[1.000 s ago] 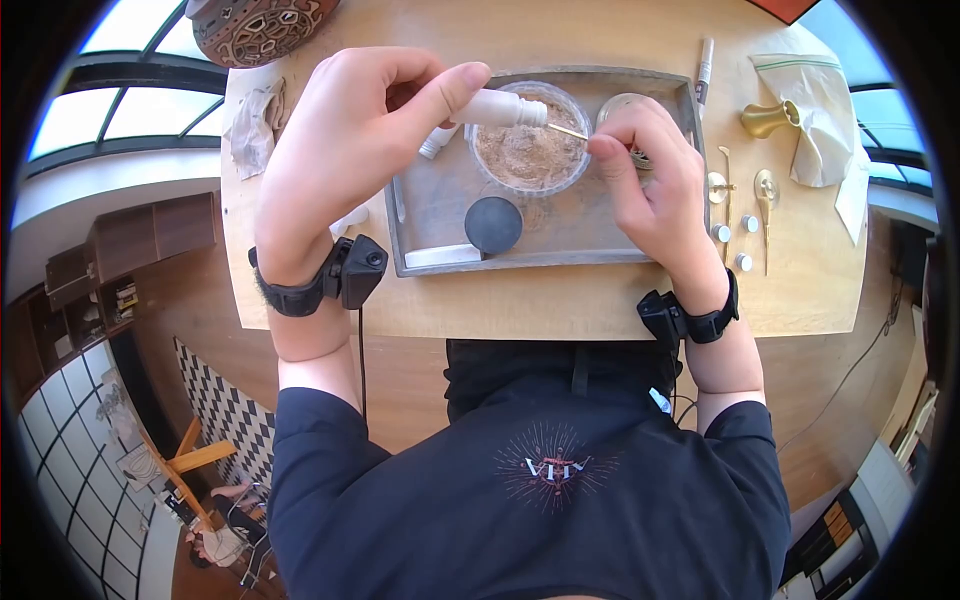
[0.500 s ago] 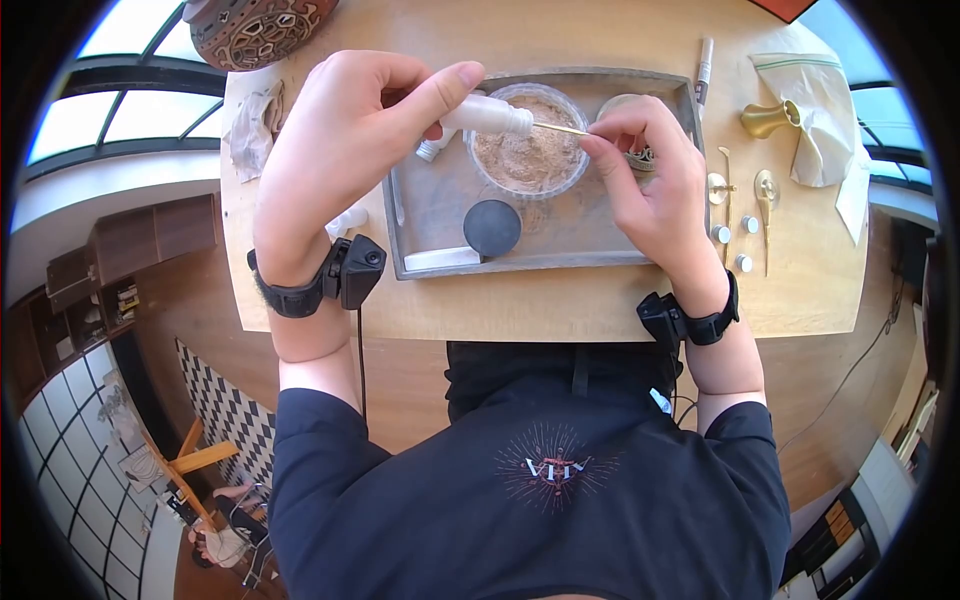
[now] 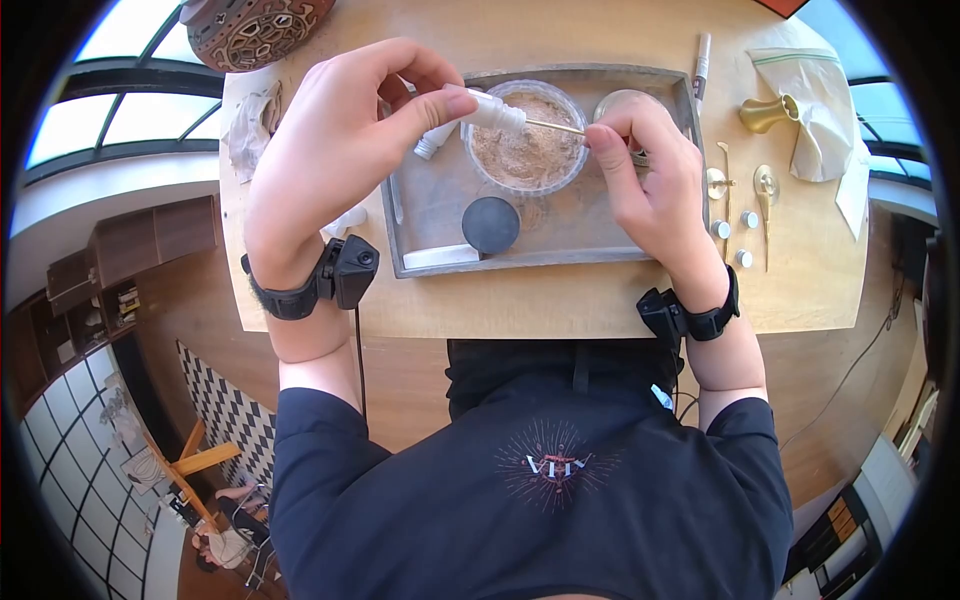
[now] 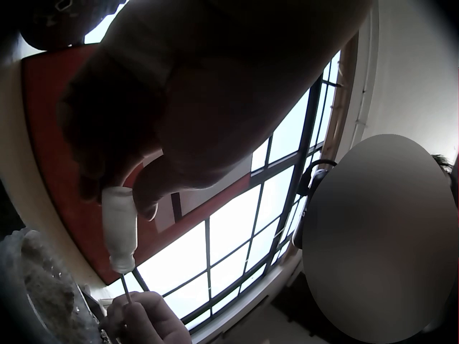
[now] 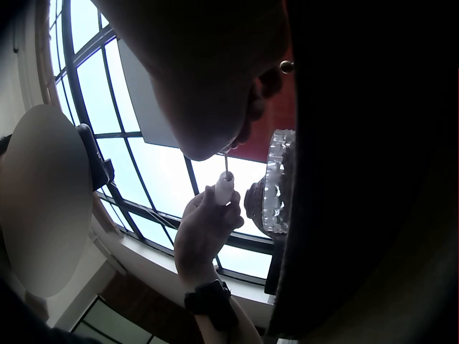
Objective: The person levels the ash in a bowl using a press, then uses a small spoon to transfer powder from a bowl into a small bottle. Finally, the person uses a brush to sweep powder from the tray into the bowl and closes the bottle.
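My left hand (image 3: 340, 150) holds a small white bottle (image 3: 492, 112), tilted with its mouth toward the right. Between thumb and fingertips, my right hand (image 3: 652, 185) pinches a thin gold-coloured stick (image 3: 555, 126). The stick's far end goes into the bottle's mouth, so its tip is hidden. Beneath them, a clear round tub (image 3: 530, 190) of light brown powder (image 3: 525, 155) stands in a grey wooden tray (image 3: 600, 256). In the left wrist view the bottle (image 4: 120, 228) hangs mouth down over the stick (image 4: 126, 288).
A dark round lid (image 3: 491, 226) and a white block (image 3: 441, 256) lie at the tray's front. Another white bottle (image 3: 432, 143) lies near its left side. Right of the tray are brass tools (image 3: 766, 195), small caps (image 3: 749, 219), a brass vase (image 3: 768, 115) and a plastic bag (image 3: 815, 120).
My left hand and the bottle have shifted slightly left, and more of the stick shows outside the bottle's mouth. My right hand has stayed nearly in place.
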Motion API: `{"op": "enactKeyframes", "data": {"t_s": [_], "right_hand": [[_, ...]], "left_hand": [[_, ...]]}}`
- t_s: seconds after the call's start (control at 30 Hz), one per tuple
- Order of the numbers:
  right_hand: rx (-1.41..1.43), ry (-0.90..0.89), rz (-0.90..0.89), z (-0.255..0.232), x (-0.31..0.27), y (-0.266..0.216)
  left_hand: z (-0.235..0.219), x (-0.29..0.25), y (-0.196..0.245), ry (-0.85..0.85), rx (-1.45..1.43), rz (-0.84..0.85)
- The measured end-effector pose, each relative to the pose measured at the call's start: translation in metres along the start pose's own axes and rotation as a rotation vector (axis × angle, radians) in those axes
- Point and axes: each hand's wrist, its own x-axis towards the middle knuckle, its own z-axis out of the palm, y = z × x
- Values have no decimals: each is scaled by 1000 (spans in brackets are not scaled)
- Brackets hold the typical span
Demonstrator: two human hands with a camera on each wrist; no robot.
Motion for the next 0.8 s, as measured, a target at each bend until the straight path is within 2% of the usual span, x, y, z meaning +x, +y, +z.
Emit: {"op": "enactKeyframes", "data": {"t_s": [0.07, 0.17, 0.27, 0.37, 0.57, 0.67, 0.8], "right_hand": [[-8, -19, 19, -1, 0, 0], [14, 49, -11, 2, 2, -1], [-10, 58, -27, 2, 2, -2], [-14, 30, 17, 0, -1, 1], [-1, 71, -20, 2, 3, -3], [-20, 8, -32, -2, 0, 1], [-5, 60, -21, 1, 2, -2]], "left_hand": [[0, 0, 5, 2, 27, -1], [-1, 1, 3, 0, 40, 24], [2, 1, -1, 64, 10, 106], [1, 2, -5, 49, -8, 130], [1, 2, -4, 49, 23, 91], [1, 2, -6, 57, -35, 42], [0, 3, -7, 38, -59, 10]]}}
